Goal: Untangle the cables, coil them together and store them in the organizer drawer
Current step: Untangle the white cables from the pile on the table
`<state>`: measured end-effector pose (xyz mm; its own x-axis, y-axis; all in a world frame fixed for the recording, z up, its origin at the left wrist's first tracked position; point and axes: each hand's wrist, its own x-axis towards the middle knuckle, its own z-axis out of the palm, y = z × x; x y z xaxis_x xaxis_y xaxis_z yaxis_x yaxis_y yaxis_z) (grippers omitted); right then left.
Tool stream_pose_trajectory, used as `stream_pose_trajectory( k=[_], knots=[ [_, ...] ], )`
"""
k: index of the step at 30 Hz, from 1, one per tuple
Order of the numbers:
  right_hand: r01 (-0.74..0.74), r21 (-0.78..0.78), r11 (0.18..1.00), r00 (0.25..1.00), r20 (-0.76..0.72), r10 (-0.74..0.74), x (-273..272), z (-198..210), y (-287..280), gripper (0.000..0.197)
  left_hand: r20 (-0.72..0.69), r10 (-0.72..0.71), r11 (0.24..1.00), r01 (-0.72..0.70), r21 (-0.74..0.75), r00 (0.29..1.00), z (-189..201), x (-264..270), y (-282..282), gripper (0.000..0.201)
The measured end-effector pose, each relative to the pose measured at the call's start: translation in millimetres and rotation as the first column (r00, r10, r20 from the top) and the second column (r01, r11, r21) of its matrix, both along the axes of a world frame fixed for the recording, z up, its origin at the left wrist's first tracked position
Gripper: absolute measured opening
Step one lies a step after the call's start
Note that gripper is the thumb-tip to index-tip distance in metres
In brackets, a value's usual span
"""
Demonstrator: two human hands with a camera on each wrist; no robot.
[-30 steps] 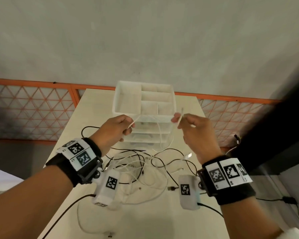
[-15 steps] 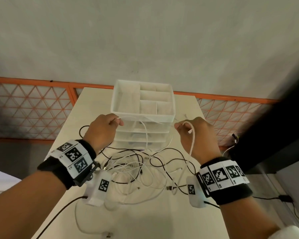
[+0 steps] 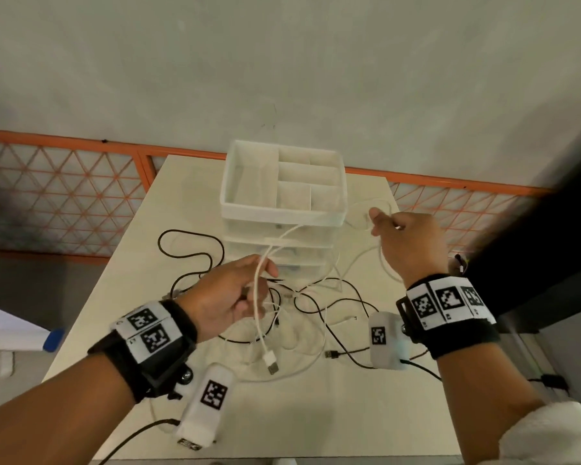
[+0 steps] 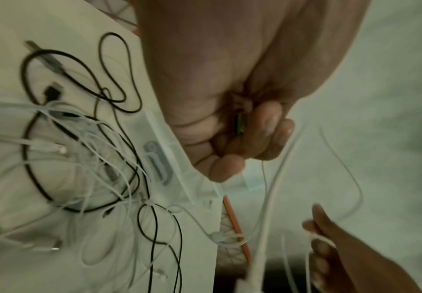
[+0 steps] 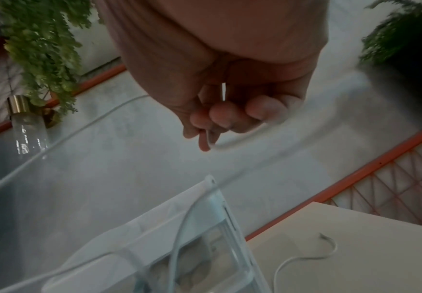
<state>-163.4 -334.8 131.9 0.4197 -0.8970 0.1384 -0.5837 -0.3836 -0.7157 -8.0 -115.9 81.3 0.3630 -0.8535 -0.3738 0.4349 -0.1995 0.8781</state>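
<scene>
A white cable (image 3: 256,317) runs from my left hand (image 3: 259,283) up past the organizer's front to my right hand (image 3: 383,223). The left hand's curled fingers (image 4: 230,158) hold it above the tangle, and its USB plug (image 3: 271,363) hangs below. My right hand (image 5: 212,130) pinches a loop of the same white cable (image 5: 240,141) beside the organizer's right corner. The white organizer (image 3: 282,214) stands at the table's far end, open tray on top, its clear drawers (image 3: 299,243) pushed in. A tangle of black and white cables (image 3: 319,307) lies before it.
The cream table (image 3: 316,414) is narrow, with drop-offs left and right. A black cable loop (image 3: 188,234) lies left of the organizer. An orange lattice railing (image 3: 64,203) runs behind. A hanging plant (image 5: 41,39) and a gold-capped bottle (image 5: 27,126) show in the right wrist view.
My left hand came down and toward me with the white cable, and its plug now dangles free. My right hand moved right and farther out, drawing the cable across the organizer front.
</scene>
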Motion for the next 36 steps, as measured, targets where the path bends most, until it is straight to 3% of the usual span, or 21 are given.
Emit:
stream_pose_trajectory(
  k=[4, 7, 12, 15, 18, 22, 24, 28, 32, 36],
  knots=[
    [-0.002, 0.015, 1.0, 0.999, -0.032, 0.002, -6, -5, -4, 0.049, -0.04, 0.054, 0.998, -0.053, 0.022, 0.998, -2, 15, 10, 0.028],
    [-0.061, 0.024, 0.998, 0.996, -0.068, 0.063, 2, -7, 7, 0.051, 0.03, 0.066, 0.998, -0.066, 0.009, 0.997, 4, 13, 4, 0.029],
    [-0.293, -0.037, 0.955, 0.946, -0.152, 0.285, 23, -10, 45, 0.054, 0.101, 0.44, 0.898, -0.437, -0.056, 0.892, 18, 6, -24, 0.028],
    [-0.34, -0.037, 0.94, 0.933, -0.14, 0.332, 32, -10, 52, 0.055, 0.205, 0.389, 0.92, -0.37, -0.127, 0.898, 22, 1, -36, 0.025],
    [-0.335, -0.052, 0.941, 0.942, -0.017, 0.335, 35, -1, 52, 0.046, 0.399, 0.293, 0.956, -0.267, -0.121, 0.869, 14, -3, -39, 0.028],
    [-0.14, 0.078, 0.987, 0.944, 0.31, 0.11, 28, 14, 27, 0.022, 0.57, 0.133, 0.985, -0.172, 0.015, 0.811, -15, 5, -26, 0.033],
    [-0.059, 0.187, 0.981, 0.924, 0.381, -0.017, 23, 16, 9, 0.023, 0.56, 0.096, 0.977, -0.185, 0.104, 0.823, -26, 10, -12, 0.033],
    [-0.041, 0.282, 0.959, 0.952, 0.302, -0.048, 19, 14, -17, 0.027, 0.538, -0.007, 0.959, -0.147, 0.242, 0.843, -40, 24, 9, 0.035],
    [-0.166, 0.275, 0.947, 0.928, 0.369, 0.056, 27, 20, -31, 0.029, 0.456, -0.047, 0.923, -0.137, 0.36, 0.889, -48, 34, 23, 0.033],
    [-0.336, 0.331, 0.882, 0.875, 0.456, 0.162, 29, 5, -43, 0.031, 0.361, 0.082, 0.943, -0.19, 0.274, 0.929, -40, 33, 24, 0.032]
  ],
)
